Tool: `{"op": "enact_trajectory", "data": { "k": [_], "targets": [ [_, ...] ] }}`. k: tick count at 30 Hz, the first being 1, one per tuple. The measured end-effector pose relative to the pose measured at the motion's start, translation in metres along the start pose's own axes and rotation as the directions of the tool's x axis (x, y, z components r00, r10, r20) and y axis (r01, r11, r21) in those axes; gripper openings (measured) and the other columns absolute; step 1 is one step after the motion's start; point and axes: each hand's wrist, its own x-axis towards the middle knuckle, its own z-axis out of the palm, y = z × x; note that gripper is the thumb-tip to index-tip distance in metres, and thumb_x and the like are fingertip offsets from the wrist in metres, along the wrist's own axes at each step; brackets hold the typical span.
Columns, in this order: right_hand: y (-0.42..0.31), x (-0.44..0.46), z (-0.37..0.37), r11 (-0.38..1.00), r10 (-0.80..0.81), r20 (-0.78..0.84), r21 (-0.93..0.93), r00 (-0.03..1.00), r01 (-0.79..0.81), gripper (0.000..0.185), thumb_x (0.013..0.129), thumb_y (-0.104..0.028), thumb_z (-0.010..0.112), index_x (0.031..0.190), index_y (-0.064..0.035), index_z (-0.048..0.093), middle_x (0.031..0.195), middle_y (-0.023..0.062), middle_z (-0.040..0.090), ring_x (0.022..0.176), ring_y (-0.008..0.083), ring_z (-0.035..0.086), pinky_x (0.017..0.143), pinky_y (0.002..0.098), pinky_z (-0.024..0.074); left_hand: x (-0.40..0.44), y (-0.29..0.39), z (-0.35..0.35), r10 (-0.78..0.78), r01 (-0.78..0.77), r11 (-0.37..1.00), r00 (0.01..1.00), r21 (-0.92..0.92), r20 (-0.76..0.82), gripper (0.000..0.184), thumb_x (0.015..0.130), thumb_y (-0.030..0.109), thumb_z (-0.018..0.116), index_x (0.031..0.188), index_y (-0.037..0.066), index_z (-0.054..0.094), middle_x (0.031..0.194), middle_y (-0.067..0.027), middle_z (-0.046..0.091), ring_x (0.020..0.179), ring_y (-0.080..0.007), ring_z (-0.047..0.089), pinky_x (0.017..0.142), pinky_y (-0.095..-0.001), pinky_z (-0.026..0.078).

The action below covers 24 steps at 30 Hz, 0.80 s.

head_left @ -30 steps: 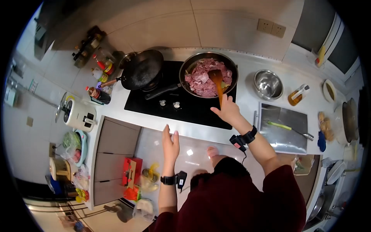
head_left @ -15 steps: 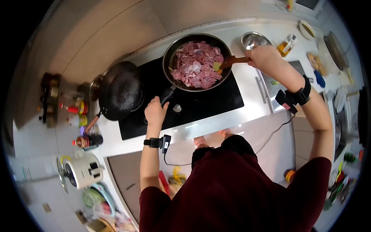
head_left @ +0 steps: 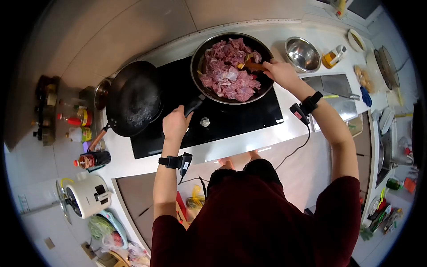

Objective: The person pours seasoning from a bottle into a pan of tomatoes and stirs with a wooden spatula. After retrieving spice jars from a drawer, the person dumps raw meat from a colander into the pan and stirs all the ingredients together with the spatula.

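Observation:
My left hand (head_left: pixel 175 123) is closed round the end of the black handle (head_left: pixel 194 105) of a frying pan (head_left: pixel 194 71) on the right side of the hob. Pieces of raw pink meat (head_left: pixel 224 73) fill much of the pan, with a few yellowish bits among them. My right hand (head_left: pixel 281 73), at the pan's right rim, grips a wooden spatula (head_left: pixel 254 66). The spatula's blade is in among the meat, partly covered by it. Each wrist wears a black strap with a small cabled device.
A dark wok (head_left: pixel 133 100) with a wooden handle sits on the left of the black hob (head_left: pixel 222 124). Sauce bottles (head_left: pixel 95 159) and a rice cooker (head_left: pixel 86 196) stand further left. To the right are a steel bowl (head_left: pixel 302 54), an oil bottle (head_left: pixel 333 58) and a knife (head_left: pixel 342 95).
My right hand has moved left and in over the pan's rim, pushing the spatula deeper into the meat. The meat has shifted, baring the pan's right side. My left hand stays on the handle.

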Motion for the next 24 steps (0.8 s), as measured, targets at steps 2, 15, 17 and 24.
{"op": "enact_trajectory", "data": {
  "k": [2,15,17,24],
  "targets": [
    [0.008,0.001,0.008,0.999,-0.032,-0.024,-0.016,0.999,0.032,0.022,0.084,-0.025,0.06,0.102,-0.0126,0.056,0.088,0.0115,0.058,0.071,0.0338,0.061,0.062,0.0434,0.0498,0.0,-0.001,0.002,0.013,-0.013,1.0,1.0,0.007,-0.021,0.03,0.081,0.034,0.066,0.08,0.006,0.055,0.071,-0.0105,0.063,0.064,-0.0292,0.064,0.055,-0.0375,0.05],
    [0.004,-0.026,-0.064,0.933,-0.303,-0.097,-0.235,0.948,0.274,0.021,0.083,-0.023,0.061,0.098,-0.0096,0.058,0.084,0.008,0.057,0.072,0.0257,0.062,0.058,0.0361,0.0517,-0.001,0.003,0.0,-0.019,0.019,1.0,0.999,0.002,-0.034,0.03,0.08,0.033,0.067,0.08,0.006,0.056,0.073,-0.0108,0.064,0.066,-0.0296,0.064,0.056,-0.0382,0.051],
    [0.001,-0.025,-0.075,0.924,-0.29,-0.028,-0.27,0.957,0.272,0.022,0.082,-0.023,0.062,0.099,-0.0099,0.059,0.083,0.0077,0.057,0.072,0.0253,0.062,0.058,0.0356,0.0518,-0.001,0.003,0.001,-0.014,0.014,1.0,1.0,0.005,-0.025,0.03,0.08,0.033,0.067,0.08,0.006,0.056,0.073,-0.011,0.064,0.066,-0.0296,0.064,0.056,-0.0383,0.051],
    [-0.027,-0.004,-0.112,0.918,-0.308,0.026,-0.256,0.951,0.304,0.017,0.081,-0.023,0.063,0.091,-0.0092,0.061,0.082,0.0086,0.058,0.074,0.0259,0.064,0.059,0.0362,0.0518,-0.002,0.002,0.0,0.001,-0.003,0.999,0.999,-0.033,-0.054,0.029,0.079,0.032,0.068,0.081,0.005,0.056,0.072,-0.0119,0.064,0.066,-0.0302,0.064,0.057,-0.039,0.051]
  ]
}}
